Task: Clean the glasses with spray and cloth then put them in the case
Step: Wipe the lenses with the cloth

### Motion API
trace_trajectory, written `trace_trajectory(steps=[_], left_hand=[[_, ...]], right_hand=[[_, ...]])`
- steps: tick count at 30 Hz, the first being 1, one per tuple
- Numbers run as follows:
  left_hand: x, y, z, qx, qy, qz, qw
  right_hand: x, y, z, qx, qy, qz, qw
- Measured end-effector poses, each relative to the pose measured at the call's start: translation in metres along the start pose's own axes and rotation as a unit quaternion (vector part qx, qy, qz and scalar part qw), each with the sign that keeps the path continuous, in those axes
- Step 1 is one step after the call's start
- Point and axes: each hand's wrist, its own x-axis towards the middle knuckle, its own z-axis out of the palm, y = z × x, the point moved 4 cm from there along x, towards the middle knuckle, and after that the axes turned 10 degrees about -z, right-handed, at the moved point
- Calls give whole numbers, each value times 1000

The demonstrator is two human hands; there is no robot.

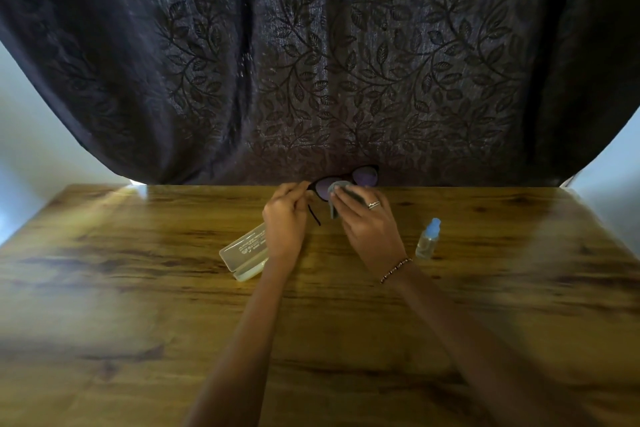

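Observation:
Black-framed glasses (363,177) with purplish lenses are held up above the far side of the wooden table (138,288). My left hand (285,218) pinches the frame at its left hinge, one temple arm hanging down beside it. My right hand (367,222) holds a grey cloth (337,191) against the left lens. A clear glasses case (242,251) lies on the table under my left wrist; I cannot tell if it is open. A small clear spray bottle (428,239) with a blue cap stands to the right of my right hand.
A dark curtain (311,62) with a leaf pattern hangs right behind the table's far edge. Pale walls show at both sides. Bright glare lies on the tabletop at the left and right.

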Motion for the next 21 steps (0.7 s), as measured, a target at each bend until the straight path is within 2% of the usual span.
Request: trace_trajectory(steps=[3, 7, 11, 13, 15, 18, 21], left_hand=[[-4, 9, 7, 23, -14, 20, 999], [-3, 9, 7, 5, -11, 7, 1000], [-2, 0, 5, -3, -5, 1, 1000], [-2, -5, 3, -11, -5, -14, 1000], [-3, -8, 1, -22, -7, -24, 999], [-5, -11, -1, -19, -7, -23, 1000], [-7, -13, 0, -24, -17, -22, 999]], right_hand=[[4, -7, 4, 4, -20, -39, 999], [5, 12, 1, 4, 19, 51, 999], [5, 18, -12, 33, 39, 36, 998], [4, 23, -22, 75, 71, 90, 991], [-2, 35, -29, 137, 123, 214, 959], [-10, 52, -33, 232, 185, 395, 870], [-14, 65, -24, 268, 154, 494, 813]])
